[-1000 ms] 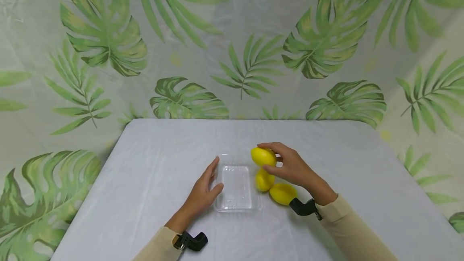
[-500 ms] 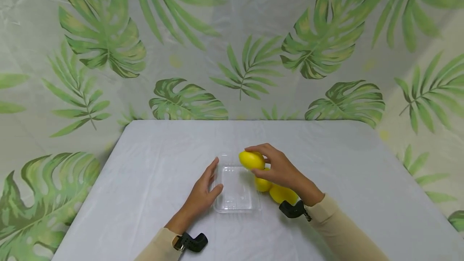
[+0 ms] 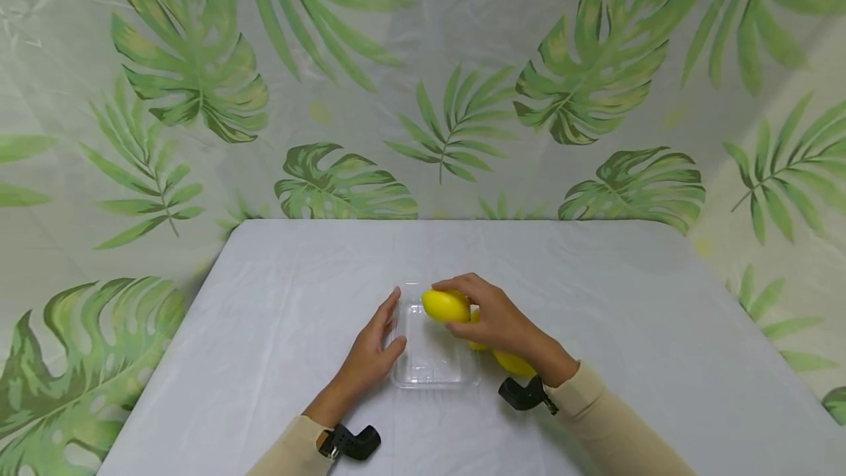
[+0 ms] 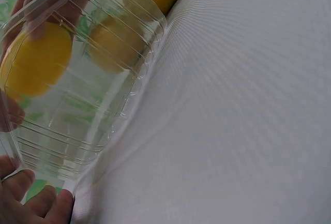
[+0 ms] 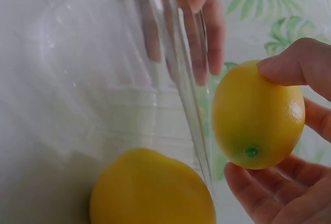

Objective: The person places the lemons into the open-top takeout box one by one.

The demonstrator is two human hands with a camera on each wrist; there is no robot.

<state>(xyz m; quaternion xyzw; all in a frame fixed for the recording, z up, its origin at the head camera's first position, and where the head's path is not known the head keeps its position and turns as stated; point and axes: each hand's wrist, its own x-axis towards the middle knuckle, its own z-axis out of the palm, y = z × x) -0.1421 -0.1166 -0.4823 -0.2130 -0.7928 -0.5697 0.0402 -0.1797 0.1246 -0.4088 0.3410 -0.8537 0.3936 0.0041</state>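
In the head view my right hand [image 3: 499,322] holds a lemon [image 3: 446,305] between thumb and fingers, over the far right part of a clear plastic container [image 3: 432,380]. The right wrist view shows this lemon's [image 5: 256,120] green stem end, level with the container's upper rim. My left hand [image 3: 363,358] lies along the container's left side, fingers extended outside the wall and thumb at the rim. Two more lemons sit on the table right of the container; the nearer one [image 3: 514,363] and the farther one [image 3: 477,344] are partly hidden by my right hand.
A white cloth covers the table [image 3: 317,263]. Behind it hangs a leaf-print cloth backdrop [image 3: 463,35]. Each wrist wears a black camera mount, such as the right one [image 3: 525,393].
My right hand has carried the lemon leftward and slightly nearer, from beside the container's right edge to over it. My left hand and the container have stayed in place.
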